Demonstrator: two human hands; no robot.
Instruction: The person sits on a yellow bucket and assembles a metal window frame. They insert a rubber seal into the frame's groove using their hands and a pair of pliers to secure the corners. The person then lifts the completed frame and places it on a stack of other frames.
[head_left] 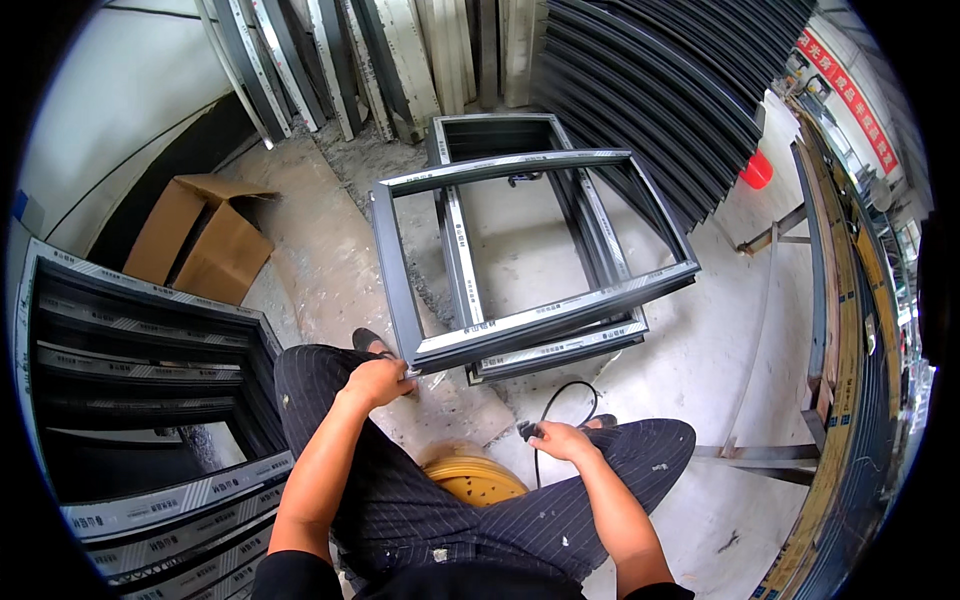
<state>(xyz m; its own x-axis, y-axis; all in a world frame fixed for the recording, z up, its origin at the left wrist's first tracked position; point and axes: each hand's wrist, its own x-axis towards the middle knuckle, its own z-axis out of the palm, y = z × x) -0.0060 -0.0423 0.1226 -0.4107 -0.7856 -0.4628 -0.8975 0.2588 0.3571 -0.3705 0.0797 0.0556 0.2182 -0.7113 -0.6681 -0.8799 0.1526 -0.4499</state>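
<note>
A dark grey window frame [545, 318] with white printed film lies on top of a second, similar frame [560, 352], turned at an angle to it. At the upper frame's near left corner is my left hand [378, 382], its fingers closed on the corner; their tips are partly hidden. My right hand [563, 441] is closed in front of my right knee. It pinches a dark bunched end of a thin black rubber strip [546, 405], which loops up toward the frames and hangs down beside my leg.
Many stacked frames [180, 490] stand at my left, near an opened cardboard box [225, 255]. Dark profiles [660, 90] lean at the back right, by a red bucket [757, 170]. A rack of long profiles [840, 400] runs along the right. Between my legs shows a yellow round seat [470, 472].
</note>
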